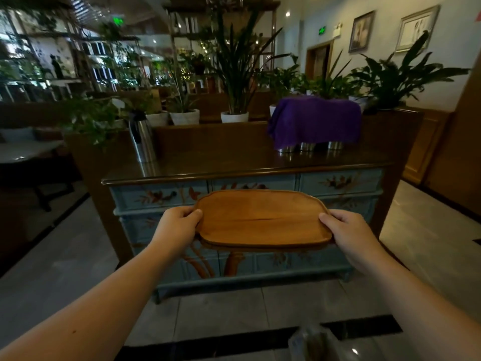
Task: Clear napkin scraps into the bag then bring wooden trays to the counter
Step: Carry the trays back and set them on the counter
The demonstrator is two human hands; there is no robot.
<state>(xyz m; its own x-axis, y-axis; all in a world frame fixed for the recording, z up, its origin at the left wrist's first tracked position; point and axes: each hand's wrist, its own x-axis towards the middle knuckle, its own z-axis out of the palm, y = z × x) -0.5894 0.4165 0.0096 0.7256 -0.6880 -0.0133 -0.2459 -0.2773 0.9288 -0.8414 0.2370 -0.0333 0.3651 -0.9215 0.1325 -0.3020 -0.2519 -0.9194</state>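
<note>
While the wooden tray stack (pixel 263 220) is held in the air short of the counter (pixel 234 162), the step in hand reads as the second half of the task: bringing trays to the counter. Item held: an oblong wooden tray, top face bare, with a second rim showing under its near edge, so probably two trays stacked; the exact count cannot be told. Position: in front of the counter's painted blue drawer front (pixel 338 182), below the level of the dark countertop, touching neither. Left hand (pixel 177 227): closed on the tray's left end, thumb on top of the rim, fingers curled beneath. Right hand (pixel 351 235): closed on the right end in the same manner. On the counter: a steel thermos jug (pixel 141 138) at its left end, a purple cloth (pixel 315 121) draped over steel canisters at its right end, bare top between them. Next move, as a judgement: raise the stack above the counter's front lip, carry it forward and set it flat on the bare stretch, clear of jug and cloth. A clear bag (pixel 315 342) shows blurred, on the near side of the counter, low in view.
</note>
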